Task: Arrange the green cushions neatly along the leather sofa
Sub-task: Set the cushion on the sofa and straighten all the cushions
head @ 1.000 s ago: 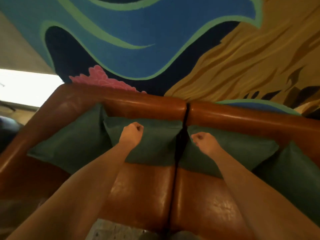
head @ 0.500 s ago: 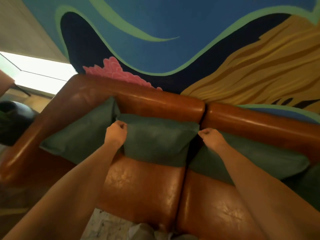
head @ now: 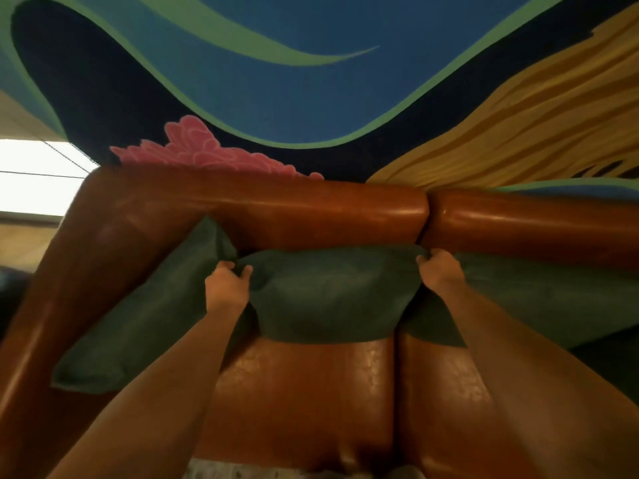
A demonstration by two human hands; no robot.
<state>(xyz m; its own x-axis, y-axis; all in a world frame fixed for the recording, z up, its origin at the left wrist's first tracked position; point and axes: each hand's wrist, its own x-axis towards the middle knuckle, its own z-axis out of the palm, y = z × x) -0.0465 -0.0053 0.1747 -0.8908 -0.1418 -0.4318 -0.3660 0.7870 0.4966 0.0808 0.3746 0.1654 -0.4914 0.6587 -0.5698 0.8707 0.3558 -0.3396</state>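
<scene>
A brown leather sofa [head: 304, 385] fills the lower view, its backrest [head: 262, 216] running across the middle. The middle green cushion [head: 328, 299] stands against the backrest. My left hand [head: 228, 285] grips its upper left corner and my right hand [head: 439, 271] grips its upper right corner. A second green cushion [head: 138, 326] leans at the left by the armrest, partly behind my left forearm. A third green cushion [head: 539, 302] lies to the right, partly covered by my right arm.
A painted wall [head: 311, 81] in blue, green, pink and yellow rises right behind the sofa. The left armrest [head: 45, 305] slopes down toward me. A bright window [head: 31, 174] shows at the far left. Pale floor [head: 221, 473] shows at the bottom edge.
Both hands moved outward from the cushion's face to its top corners and now grip them. The cushion sits more upright, and the view has come closer and shifted left.
</scene>
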